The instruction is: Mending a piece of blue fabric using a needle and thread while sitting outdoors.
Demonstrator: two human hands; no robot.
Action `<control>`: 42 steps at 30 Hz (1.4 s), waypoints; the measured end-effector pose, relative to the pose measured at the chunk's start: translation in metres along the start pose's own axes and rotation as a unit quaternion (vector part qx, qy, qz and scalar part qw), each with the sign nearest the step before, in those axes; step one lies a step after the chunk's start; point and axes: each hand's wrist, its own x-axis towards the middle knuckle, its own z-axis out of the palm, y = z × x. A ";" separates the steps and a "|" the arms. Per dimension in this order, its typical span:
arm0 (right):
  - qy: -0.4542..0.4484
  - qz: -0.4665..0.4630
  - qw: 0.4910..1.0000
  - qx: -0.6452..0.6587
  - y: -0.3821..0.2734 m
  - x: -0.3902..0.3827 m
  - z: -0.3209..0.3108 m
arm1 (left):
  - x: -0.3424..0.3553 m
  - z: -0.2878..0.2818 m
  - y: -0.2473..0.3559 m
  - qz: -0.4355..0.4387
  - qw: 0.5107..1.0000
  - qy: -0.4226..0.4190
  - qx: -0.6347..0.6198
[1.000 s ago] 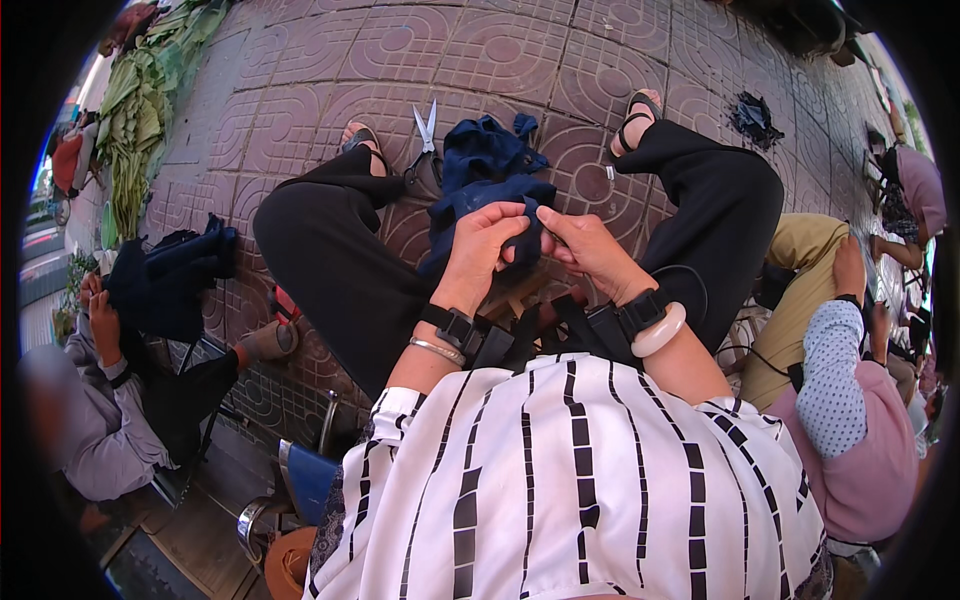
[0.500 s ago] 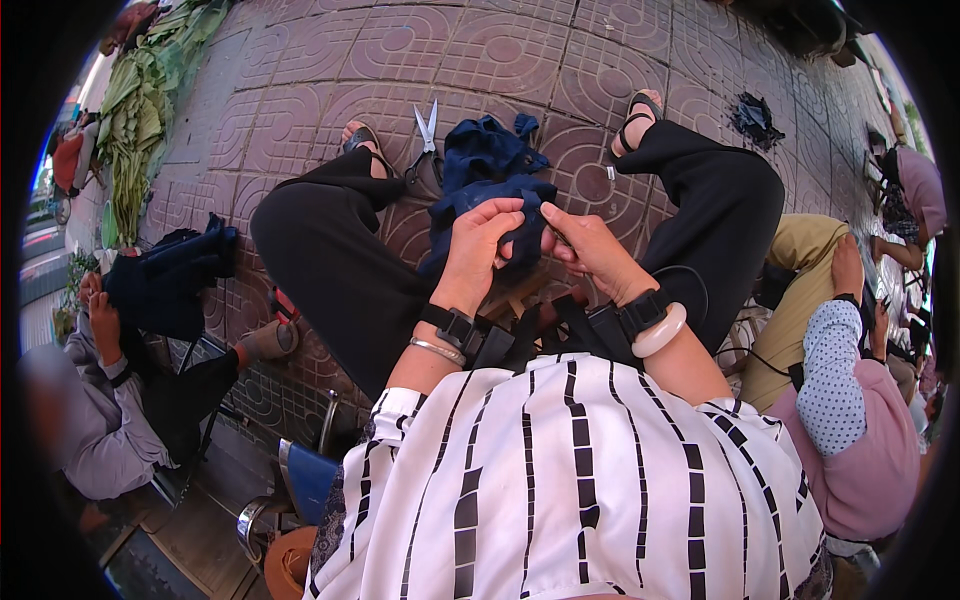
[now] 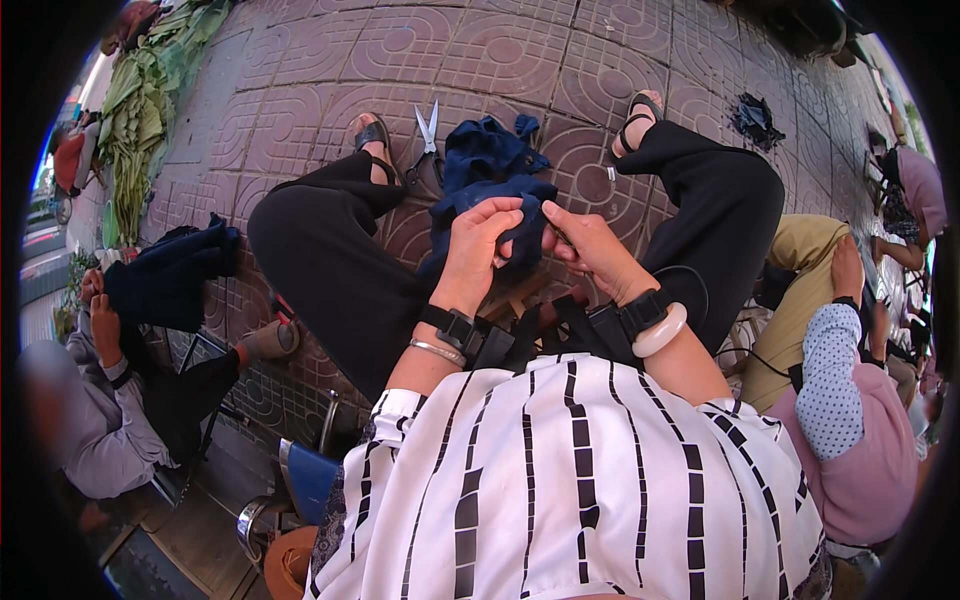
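Dark navy cloth [image 3: 488,150] lies bunched on the paving between my feet and rises to my fingers. My left hand [image 3: 478,245] is closed, thumb and forefinger pinching the cloth's near part. Close beside it, my right hand [image 3: 592,248] is closed too, its thumb pressed on the forefinger at the cloth's edge. A small dark thing shows under the right thumb, too small to name. Beyond my left hand, near my left foot, scissors [image 3: 427,140] with dark handles lie on the ground, blades apart and pointing away.
A person at left [image 3: 110,410] handles dark blue cloth [image 3: 175,275]; another sits close at right [image 3: 840,400]. Long green leaves [image 3: 135,130] lie at far left. A crumpled black scrap [image 3: 756,120] is on the paving beyond my right knee. A blue chair [image 3: 303,485] stands behind left.
My left foot and knee have shifted slightly. The person at left has moved the dark cloth a little. Both my hands stay nearly where they were.
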 end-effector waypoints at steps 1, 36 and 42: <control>-0.002 -0.001 1.000 0.003 0.000 0.000 0.000 | 0.000 0.000 0.000 0.000 1.000 -0.002 -0.001; -0.016 -0.017 1.000 0.007 0.001 -0.001 -0.002 | -0.002 0.001 -0.001 -0.019 0.999 -0.005 0.034; -0.002 -0.005 1.000 -0.011 -0.004 -0.003 0.002 | 0.001 0.000 -0.002 -0.011 0.999 -0.001 0.041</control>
